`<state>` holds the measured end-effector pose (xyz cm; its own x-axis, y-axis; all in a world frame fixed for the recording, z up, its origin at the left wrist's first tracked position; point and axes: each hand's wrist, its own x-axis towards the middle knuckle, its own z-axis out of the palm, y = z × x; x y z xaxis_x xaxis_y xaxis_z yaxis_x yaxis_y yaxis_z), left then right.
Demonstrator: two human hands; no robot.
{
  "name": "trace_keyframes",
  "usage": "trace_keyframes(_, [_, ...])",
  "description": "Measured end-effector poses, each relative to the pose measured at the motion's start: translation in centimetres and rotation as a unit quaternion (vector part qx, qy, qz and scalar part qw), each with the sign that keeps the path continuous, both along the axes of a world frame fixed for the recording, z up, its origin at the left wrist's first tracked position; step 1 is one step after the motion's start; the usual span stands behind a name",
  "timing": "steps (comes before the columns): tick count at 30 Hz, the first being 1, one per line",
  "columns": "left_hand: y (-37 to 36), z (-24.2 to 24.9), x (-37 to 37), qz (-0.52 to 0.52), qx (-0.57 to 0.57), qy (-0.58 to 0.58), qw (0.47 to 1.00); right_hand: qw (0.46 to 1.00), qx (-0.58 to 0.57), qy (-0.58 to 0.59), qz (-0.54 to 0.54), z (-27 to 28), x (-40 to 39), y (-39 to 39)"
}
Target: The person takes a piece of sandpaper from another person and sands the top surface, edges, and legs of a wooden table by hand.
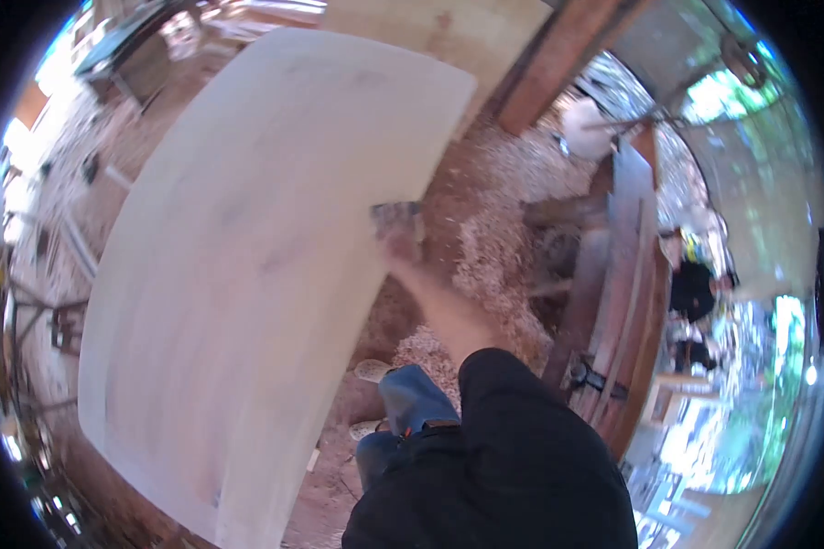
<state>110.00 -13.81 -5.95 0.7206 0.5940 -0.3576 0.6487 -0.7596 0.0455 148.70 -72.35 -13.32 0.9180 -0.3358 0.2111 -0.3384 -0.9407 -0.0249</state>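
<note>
A large pale panel (238, 238) fills the left and middle of the head view. At its right edge, my right hand (399, 249) is closed around a grey block-like tool (395, 216), which lies against the panel's surface. Motion smears the fingers and the tool, so its exact kind is unclear. The right arm reaches up from a black sleeve. My left hand does not show.
Wood shavings (499, 265) cover the ground right of the panel. Long boards (613, 274) with a dark clamp-like object (597, 377) stand farther right. A wooden post (558, 64) rises at the top. A person in black (692, 291) is at the far right.
</note>
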Motion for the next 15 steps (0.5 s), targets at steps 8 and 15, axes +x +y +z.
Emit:
trace_keyframes(8, [-9.2, -3.4, 16.6, -0.176, -0.052, -0.022, 0.983, 0.924, 0.142, 0.029, 0.354, 1.1, -17.4, 19.5])
trace_keyframes(15, [-14.0, -5.0, 21.7, -0.245, -0.069, -0.019, 0.967, 0.963, 0.125, 0.079, 0.227, 2.6, -9.1, 6.3])
